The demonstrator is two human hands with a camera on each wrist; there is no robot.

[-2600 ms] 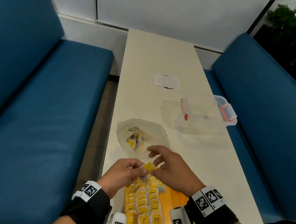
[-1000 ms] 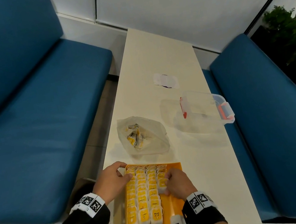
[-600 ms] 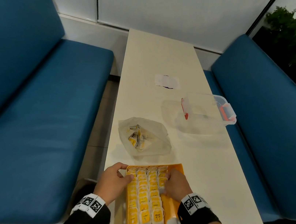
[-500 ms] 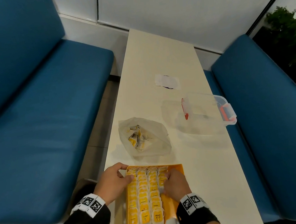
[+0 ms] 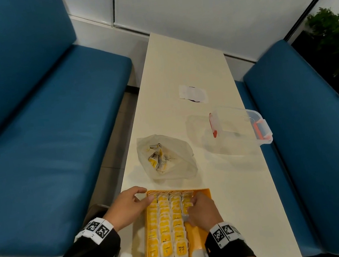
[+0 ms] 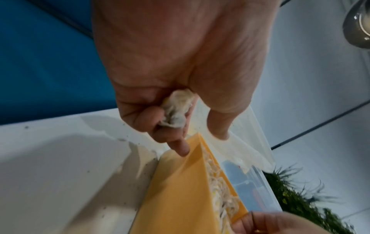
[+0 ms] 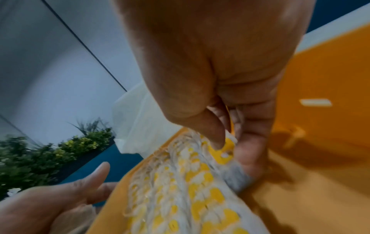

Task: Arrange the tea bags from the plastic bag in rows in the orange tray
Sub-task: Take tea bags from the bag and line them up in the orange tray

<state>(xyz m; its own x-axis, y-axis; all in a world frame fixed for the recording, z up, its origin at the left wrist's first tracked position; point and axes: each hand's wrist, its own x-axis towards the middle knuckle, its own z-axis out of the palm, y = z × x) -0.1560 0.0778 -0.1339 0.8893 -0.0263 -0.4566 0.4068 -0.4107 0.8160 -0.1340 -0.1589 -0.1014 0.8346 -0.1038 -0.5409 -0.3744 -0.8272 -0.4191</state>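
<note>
Leftmost, braces the far left corner of the orange tray (image 5: 204, 191) with the left hand (image 5: 129, 207): index tip on the outer wall, other fingers curled round a small crumpled whitish wad (image 6: 177, 110). Cannot tell what that wad is. Could nudge the tray askew on the worktop (image 5: 229, 196) by leaning harder on that corner, or drop the wad among the rows by loosening the curl.

Further right, holds three full rows of tea bags (image 5: 167, 223) and a short fourth row at the far end. Pinches a tea bag (image 7: 227, 142) there between thumb and fingertips of the right hand (image 5: 200, 209). Risks snagging the loose strings and tugging neighbours out of line; risks toppling the short row toward the bare orange floor, with nothing propping it on the near side.

Beyond the tray, leaves more tea bags in the plastic bag (image 5: 168, 157), with a clear container (image 5: 237, 131) to its right.

Sees the wad only from the left wrist, not from the head view. Catches the pinch and the tangle of strings only from the right wrist. Gets the row count and the leftover stock only from the head.
</note>
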